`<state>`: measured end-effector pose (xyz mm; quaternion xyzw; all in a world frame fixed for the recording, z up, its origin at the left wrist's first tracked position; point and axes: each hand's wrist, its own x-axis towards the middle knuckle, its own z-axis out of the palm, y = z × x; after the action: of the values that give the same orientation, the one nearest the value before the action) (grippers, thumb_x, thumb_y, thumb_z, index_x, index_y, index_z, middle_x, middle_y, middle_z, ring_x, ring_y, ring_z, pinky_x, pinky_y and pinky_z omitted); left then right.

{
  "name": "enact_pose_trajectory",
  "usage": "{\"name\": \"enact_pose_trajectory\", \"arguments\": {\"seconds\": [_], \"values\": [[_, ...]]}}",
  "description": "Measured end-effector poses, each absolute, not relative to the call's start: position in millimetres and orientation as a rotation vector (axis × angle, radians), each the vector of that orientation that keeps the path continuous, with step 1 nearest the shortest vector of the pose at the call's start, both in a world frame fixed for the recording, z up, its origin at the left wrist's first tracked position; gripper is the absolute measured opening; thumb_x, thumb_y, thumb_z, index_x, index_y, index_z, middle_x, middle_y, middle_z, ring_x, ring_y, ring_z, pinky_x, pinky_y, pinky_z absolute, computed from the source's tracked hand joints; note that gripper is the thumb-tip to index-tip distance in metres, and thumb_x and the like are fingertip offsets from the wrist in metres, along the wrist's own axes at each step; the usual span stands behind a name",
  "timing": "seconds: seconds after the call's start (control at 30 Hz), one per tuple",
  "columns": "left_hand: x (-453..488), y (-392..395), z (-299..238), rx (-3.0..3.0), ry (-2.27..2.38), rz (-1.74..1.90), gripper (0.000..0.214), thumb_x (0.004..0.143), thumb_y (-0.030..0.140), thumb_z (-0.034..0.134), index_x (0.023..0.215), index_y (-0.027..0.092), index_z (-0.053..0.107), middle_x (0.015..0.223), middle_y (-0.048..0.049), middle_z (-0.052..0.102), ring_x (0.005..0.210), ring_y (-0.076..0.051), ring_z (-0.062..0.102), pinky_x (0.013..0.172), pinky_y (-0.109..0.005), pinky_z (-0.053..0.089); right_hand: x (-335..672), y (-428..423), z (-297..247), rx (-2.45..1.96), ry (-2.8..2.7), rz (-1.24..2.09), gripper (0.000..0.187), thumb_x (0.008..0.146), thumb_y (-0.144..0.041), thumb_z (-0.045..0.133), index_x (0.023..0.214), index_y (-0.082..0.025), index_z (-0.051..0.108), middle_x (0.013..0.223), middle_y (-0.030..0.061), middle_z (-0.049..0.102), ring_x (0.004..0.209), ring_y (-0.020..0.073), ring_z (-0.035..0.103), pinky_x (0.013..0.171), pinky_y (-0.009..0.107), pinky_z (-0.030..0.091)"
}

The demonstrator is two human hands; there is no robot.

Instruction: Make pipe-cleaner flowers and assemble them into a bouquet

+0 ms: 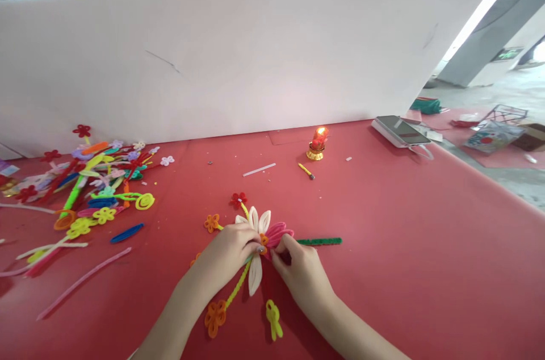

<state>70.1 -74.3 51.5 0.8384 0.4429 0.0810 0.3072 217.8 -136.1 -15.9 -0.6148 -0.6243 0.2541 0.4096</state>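
Both hands work on a pipe-cleaner flower, with white petals (255, 276), pink petals (279, 230) and an orange centre, lying on the red table (383, 269). My left hand (238, 243) pinches it at the orange centre. On the other side, the fingers of my right hand (300, 269) close on the pink petals. Yellow stems with a red blossom (239, 200) and orange blossoms (216, 317) spread out around my left hand. Sticking out to the right is a green pipe cleaner (319, 241). Nearer me lies a yellow-green pipe-cleaner piece (273, 319).
A lit red candle (318, 143) in a gold holder stands towards the white board (238, 59). Close by are a short yellow stick (305, 171) and a whitish stick (259, 170). Colourful pipe-cleaner pieces (102, 178) heap up at the left. A phone (402, 130) rests at the right.
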Motion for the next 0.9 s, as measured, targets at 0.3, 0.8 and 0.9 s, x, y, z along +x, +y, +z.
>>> {"name": "enact_pose_trajectory", "arguments": {"seconds": [0.3,0.8,0.9], "values": [[65.5,-63.0,28.7,2.142,1.329,0.343,0.012,0.07,0.029,0.065,0.063,0.02,0.065,0.077,-0.0023,0.062,0.079,-0.019,0.054,0.07,-0.028,0.04,214.9,-136.4,-14.1,-1.567,-1.554,0.615,0.017,0.074,-0.017,0.044,0.061,-0.022,0.036,0.049,-0.0055,0.041,0.043,0.0093,0.036,0.044,0.019,0.026],[62.9,-49.4,12.6,1.779,1.387,0.229,0.028,0.056,0.042,0.071,0.063,0.016,0.066,0.066,-0.0022,0.065,0.066,-0.018,0.059,0.059,-0.026,0.04,227.5,-144.1,-14.9,-1.5,-1.821,0.463,0.015,0.077,-0.012,0.049,0.087,-0.02,0.058,0.072,0.0016,0.062,0.059,0.0146,0.056,0.05,0.021,0.038],[62.8,-48.5,12.8,1.78,1.39,0.201,0.028,0.056,0.043,0.07,0.063,0.016,0.067,0.064,-0.0023,0.064,0.065,-0.019,0.059,0.058,-0.026,0.039,232.4,-145.0,-18.3,-1.447,-1.938,0.297,0.029,0.072,-0.005,0.048,0.094,-0.019,0.06,0.078,0.004,0.063,0.064,0.0171,0.059,0.054,0.024,0.042]]}}
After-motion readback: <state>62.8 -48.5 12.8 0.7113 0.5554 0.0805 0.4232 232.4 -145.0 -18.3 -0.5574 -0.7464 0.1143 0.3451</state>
